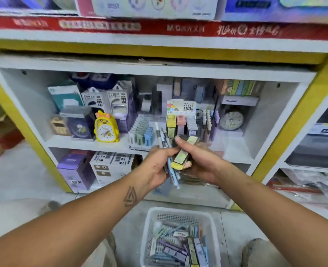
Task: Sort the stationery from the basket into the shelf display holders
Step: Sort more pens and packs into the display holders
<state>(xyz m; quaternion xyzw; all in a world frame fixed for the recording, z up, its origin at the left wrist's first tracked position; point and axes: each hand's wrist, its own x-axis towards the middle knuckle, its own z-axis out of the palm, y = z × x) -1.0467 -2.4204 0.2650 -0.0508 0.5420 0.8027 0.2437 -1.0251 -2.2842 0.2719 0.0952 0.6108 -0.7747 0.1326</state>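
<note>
My left hand [156, 166] grips a bundle of pens [171, 170], their tips rising toward the shelf. My right hand [197, 160] holds a yellow-green lead case [181, 158] and touches the bundle with its thumb. Both hands meet in front of the middle shelf. Behind them stand the display holders: a lead-case rack [181, 120] with yellow, pink and grey rows, a holder of upright pens [210, 122], and a tray of erasers [142, 132]. On the floor below sits the white basket [149, 228] with several pens and lead cases inside.
A yellow duck alarm clock [106, 127], boxed goods and a round clock [232, 120] fill the shelf. Purple and white boxes [93, 168] stand on the lower shelf. Packaged items lie at right [309, 182]. My knee [259, 253] is beside the basket.
</note>
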